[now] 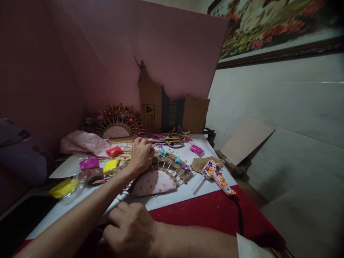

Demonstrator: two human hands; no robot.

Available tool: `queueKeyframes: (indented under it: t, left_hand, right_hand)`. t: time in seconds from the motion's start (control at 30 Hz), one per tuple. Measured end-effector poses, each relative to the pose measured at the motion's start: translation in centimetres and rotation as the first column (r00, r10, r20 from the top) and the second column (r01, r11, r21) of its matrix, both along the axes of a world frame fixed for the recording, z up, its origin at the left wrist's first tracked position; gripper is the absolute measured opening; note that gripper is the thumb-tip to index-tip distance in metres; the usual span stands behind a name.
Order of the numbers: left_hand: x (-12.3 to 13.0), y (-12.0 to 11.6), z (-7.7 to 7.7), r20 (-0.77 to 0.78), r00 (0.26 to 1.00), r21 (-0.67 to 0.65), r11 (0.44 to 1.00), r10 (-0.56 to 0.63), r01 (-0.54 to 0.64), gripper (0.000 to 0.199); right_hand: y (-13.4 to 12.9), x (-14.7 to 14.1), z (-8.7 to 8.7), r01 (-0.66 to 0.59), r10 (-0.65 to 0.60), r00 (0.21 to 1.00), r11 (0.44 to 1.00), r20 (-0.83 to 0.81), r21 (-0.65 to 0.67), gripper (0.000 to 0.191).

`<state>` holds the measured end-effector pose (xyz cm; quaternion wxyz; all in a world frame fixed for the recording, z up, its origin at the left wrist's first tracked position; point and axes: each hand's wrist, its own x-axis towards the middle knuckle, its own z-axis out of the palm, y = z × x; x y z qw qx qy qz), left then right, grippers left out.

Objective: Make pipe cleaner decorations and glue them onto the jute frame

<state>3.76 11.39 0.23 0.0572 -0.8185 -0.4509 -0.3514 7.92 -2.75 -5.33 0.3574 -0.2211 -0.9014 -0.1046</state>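
A half-round fan-shaped craft (pixel 156 182) of sticks, brown twine and dotted pink cloth lies on the white sheet, with small clay flowers along its outer band. My left hand (pixel 141 154) reaches over its upper edge, fingers bent and closed. Whatever those fingers pinch is hidden behind the hand. Nearer to me, my right hand (pixel 131 227) is curled into a loose fist below the craft, at the red cloth's edge. Its fingertips face away, so any small thing inside cannot be made out. A blue clay flower (pixel 177 159) and a purple one (pixel 186 168) sit right of my left hand.
A flower-patterned glue gun (pixel 215 175) lies at the right, its black cord running down. Scissors (pixel 172 140) rest behind the craft. Clay packs, including a yellow one (pixel 111 166), lie left. A similar finished-looking craft (pixel 116 131) and cardboard (pixel 150 107) stand at the back.
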Motion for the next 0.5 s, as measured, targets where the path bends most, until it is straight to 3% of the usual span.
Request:
queueKeyframes:
  t: [0.17,0.3,0.4,0.5]
  left_hand:
    - [0.1,1.0,1.9,0.131,0.991,-0.028,1.0,0.0,0.004,0.012]
    - [0.1,0.1,3.3,0.175,0.98,0.003,0.995,-0.096,0.097,0.011]
    - [0.4,-1.2,2.7,0.057,0.967,0.022,0.969,-0.248,0.248,0.01]
    - [1.0,-2.2,1.3,-0.152,0.957,0.016,0.967,-0.248,0.253,0.004]
  right_hand:
    - [-0.1,0.1,0.1,0.012,-0.012,0.999,1.0,0.05,0.0,0.017]
    - [-0.2,0.3,0.2,0.023,-0.021,0.994,1.0,0.104,-0.02,0.014]
    - [-0.3,0.3,0.3,0.025,-0.021,0.993,0.999,0.115,-0.032,0.015]
    - [-0.3,0.1,0.2,0.029,-0.026,0.996,0.999,0.087,-0.031,0.017]
